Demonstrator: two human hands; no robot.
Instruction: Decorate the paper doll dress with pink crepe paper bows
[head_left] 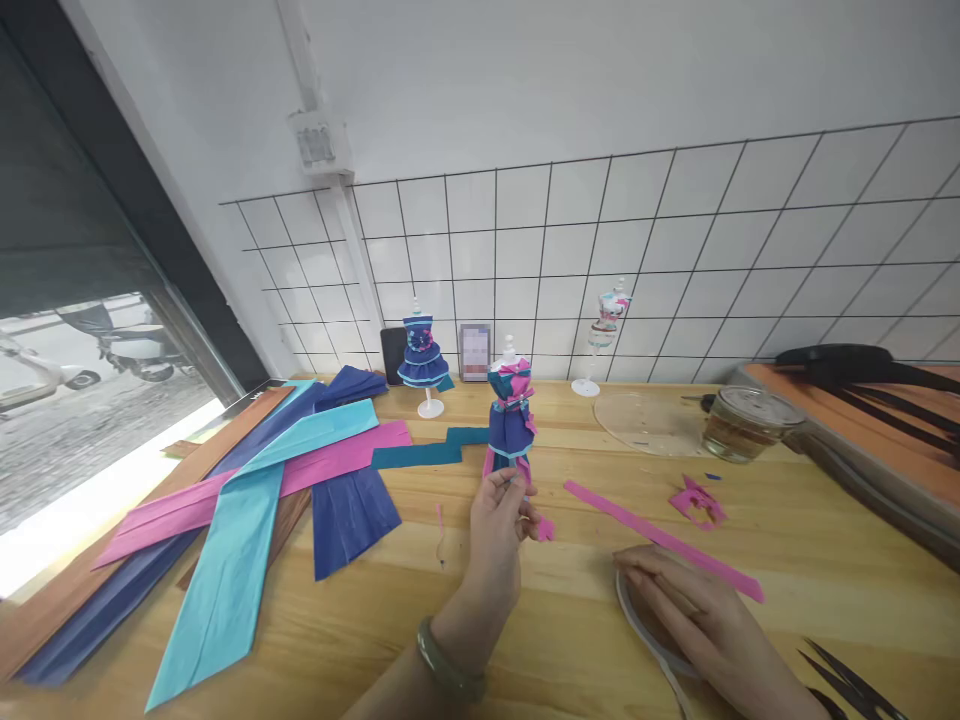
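Note:
A miniature dress form (512, 430) wears a dark blue and pink paper dress with bows at the chest and waist. My left hand (501, 515) is closed at the bottom of its skirt, fingertips pinched at the hem; the stand beneath is hidden behind the fingers. Beside those fingers lies a small pink scrap (546, 528). My right hand (694, 615) rests low over a roll of white tape (637, 630) on the table, fingers curled over it. Just beyond that hand runs a long pink paper strip (630, 515). Open-bladed black scissors (851, 680) lie to its right.
Crepe paper strips in turquoise (247, 540), pink, blue and brown overlap at the left. Two more dress forms (424, 350) (609, 320) stand at the back near phones. A clear disc (649, 422), a glass jar (750, 425) and pink cut-out paper (697, 502) lie right.

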